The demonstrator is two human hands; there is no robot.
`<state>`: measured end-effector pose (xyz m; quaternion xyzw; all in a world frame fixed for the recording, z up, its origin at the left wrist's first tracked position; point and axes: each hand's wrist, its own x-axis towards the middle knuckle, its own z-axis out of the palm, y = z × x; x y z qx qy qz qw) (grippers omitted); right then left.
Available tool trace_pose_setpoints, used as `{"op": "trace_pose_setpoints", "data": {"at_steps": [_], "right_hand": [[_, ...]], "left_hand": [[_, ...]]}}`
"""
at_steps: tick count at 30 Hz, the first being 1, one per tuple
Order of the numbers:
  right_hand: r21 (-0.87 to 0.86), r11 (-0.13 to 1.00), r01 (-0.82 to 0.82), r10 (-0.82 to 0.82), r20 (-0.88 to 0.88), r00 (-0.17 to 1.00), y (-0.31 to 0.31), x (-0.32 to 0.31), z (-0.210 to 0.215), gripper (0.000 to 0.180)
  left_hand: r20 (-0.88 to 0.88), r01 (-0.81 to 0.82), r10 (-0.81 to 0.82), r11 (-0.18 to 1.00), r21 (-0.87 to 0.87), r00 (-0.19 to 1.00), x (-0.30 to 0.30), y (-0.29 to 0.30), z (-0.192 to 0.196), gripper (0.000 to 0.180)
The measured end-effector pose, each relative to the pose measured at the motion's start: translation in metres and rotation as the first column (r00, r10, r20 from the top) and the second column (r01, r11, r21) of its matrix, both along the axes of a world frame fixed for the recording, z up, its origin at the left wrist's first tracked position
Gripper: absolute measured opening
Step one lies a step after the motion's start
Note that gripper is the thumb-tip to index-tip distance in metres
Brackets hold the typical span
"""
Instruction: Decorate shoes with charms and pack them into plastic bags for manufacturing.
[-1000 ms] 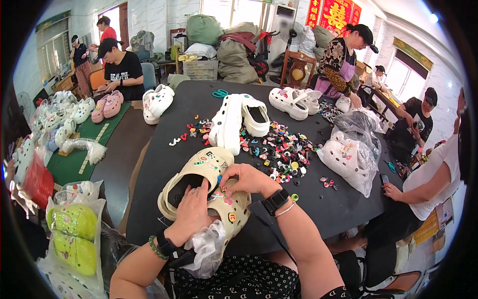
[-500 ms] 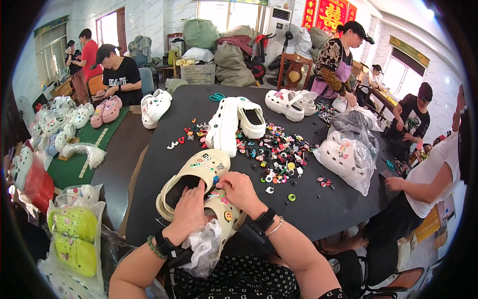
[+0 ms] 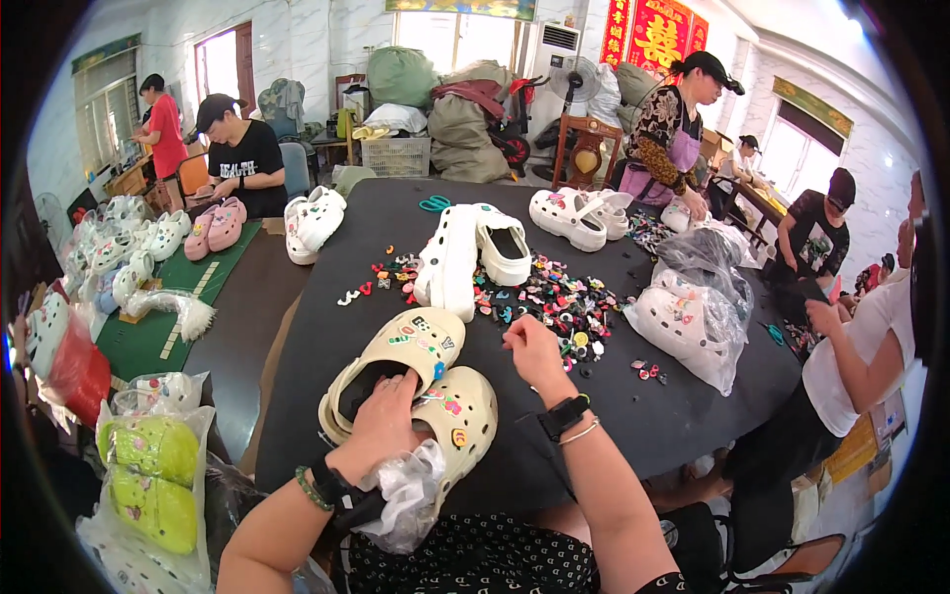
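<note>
A beige clog with colourful charms lies in front of me, a second beige clog beside it on the right. My left hand grips the first clog, its fingers inside the foot opening. A crumpled clear plastic bag hangs under my left wrist, against the second clog's heel. Right of the clogs, my right hand hovers at the near edge of a heap of small shoe charms. Its fingers are curled together; whatever they may hold is hidden.
White clogs stand beyond the beige pair on the black table. Another white pair sits farther right, near bagged white clogs. Teal scissors lie at the far edge. Bagged lime clogs are at left. Co-workers surround the tables.
My right hand has left the beige clog and moved right toward the charm heap. My left hand stays in the clog's opening. A blue charm now shows on the clog's side.
</note>
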<state>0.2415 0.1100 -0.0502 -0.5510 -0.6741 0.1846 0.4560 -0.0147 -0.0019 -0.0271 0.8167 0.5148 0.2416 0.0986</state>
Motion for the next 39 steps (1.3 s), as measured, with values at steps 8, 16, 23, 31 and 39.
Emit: {"op": "trace_pose_setpoints", "data": {"at_steps": [8, 16, 23, 31, 39], "right_hand": [[0.016, 0.992, -0.122, 0.108, 0.360, 0.927, -0.008, 0.026, 0.010, 0.038], [0.105, 0.851, -0.514, 0.464, 0.307, 0.831, -0.037, -0.013, 0.082, 0.074], [-0.007, 0.810, -0.587, 0.549, 0.364, 0.752, -0.009, -0.016, 0.084, 0.064], [-0.132, 0.753, -0.645, 0.649, 0.313, 0.693, 0.015, -0.035, 0.091, 0.048], [0.351, 0.744, -0.568, 0.420, 0.415, 0.807, 0.014, -0.037, 0.057, 0.025]], "left_hand": [[0.130, 0.216, -0.209, 0.975, -0.048, 0.969, -0.023, 0.032, -0.012, 0.038], [0.185, 0.440, -0.450, 0.893, 0.095, 0.874, -0.021, 0.035, -0.017, 0.054], [0.178, 0.483, -0.483, 0.875, 0.044, 0.858, -0.021, 0.038, -0.015, 0.049], [0.043, 0.442, -0.440, 0.891, -0.102, 0.897, -0.027, 0.035, -0.007, 0.053], [0.156, 0.451, -0.448, 0.893, 0.021, 0.880, -0.023, 0.036, -0.011, 0.039]]}}
